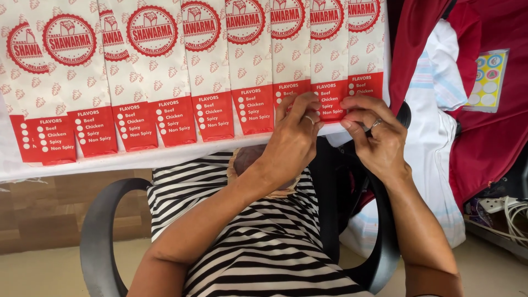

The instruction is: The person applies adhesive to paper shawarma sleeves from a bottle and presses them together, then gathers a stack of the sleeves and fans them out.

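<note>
A row of several white paper food sleeves point(209, 66) with red round emblems and red bottom bands with checkbox lists lies overlapped on a white table point(137, 159). My left hand point(294, 137) rests its fingertips on the red band of one sleeve point(330, 82) near the right end. My right hand point(374, 137) pinches the bottom edge of that same sleeve between thumb and forefinger. Both hands wear a ring. The sleeve's lower corner is hidden by my fingers.
I sit in a black armchair point(96, 231), wearing a black-and-white striped top. To the right are red fabric point(489, 137), white cloth point(440, 132), a yellow sheet of round stickers point(488, 80) and white cables point(511, 214). Wood-look floor shows lower left.
</note>
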